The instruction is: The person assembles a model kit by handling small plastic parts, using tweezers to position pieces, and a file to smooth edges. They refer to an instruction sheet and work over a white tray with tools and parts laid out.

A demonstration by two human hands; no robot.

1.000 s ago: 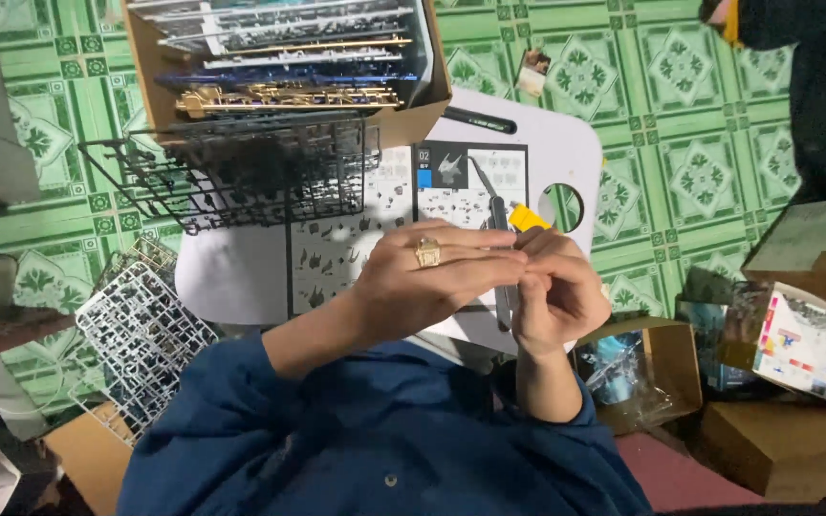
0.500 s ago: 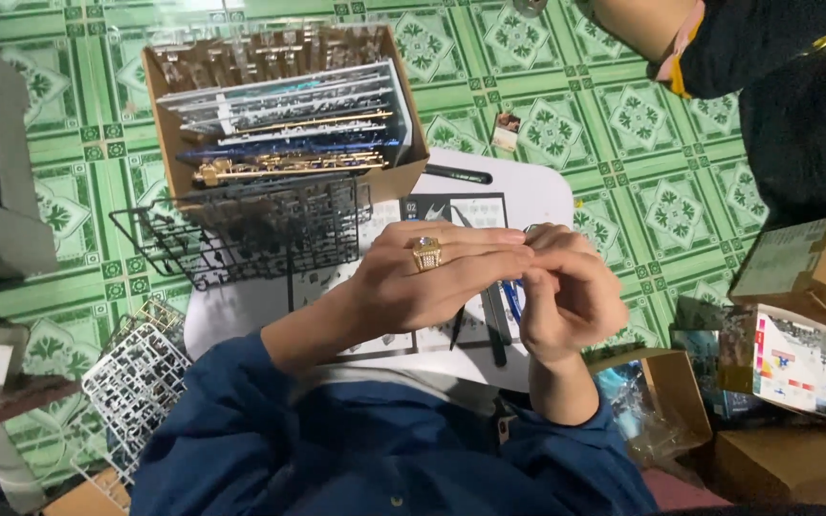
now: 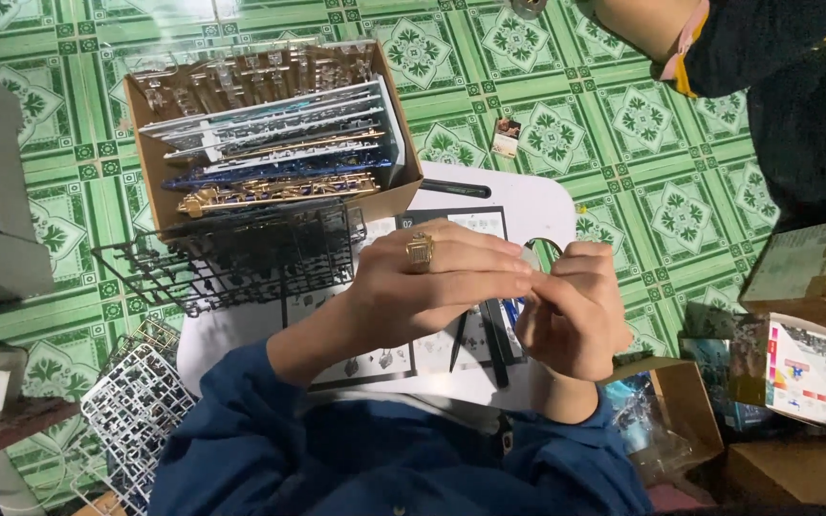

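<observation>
While hands meet | left hand (image 3: 437,287) and right hand (image 3: 576,311) fingers pinched shut, part hidden.

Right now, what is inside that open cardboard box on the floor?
The cardboard box holds plastic model-kit part frames standing on edge in a row: clear, white, blue and gold ones. A black frame leans outside its front wall. The box bottom is covered.

The person wears a dark blue long-sleeved top, its cuffs ending at the wrists, with a pale collar layer showing beneath. The left hand (image 3: 432,287) bears a chunky gold ring; the right hand (image 3: 576,311) is bare of jewellery.
</observation>
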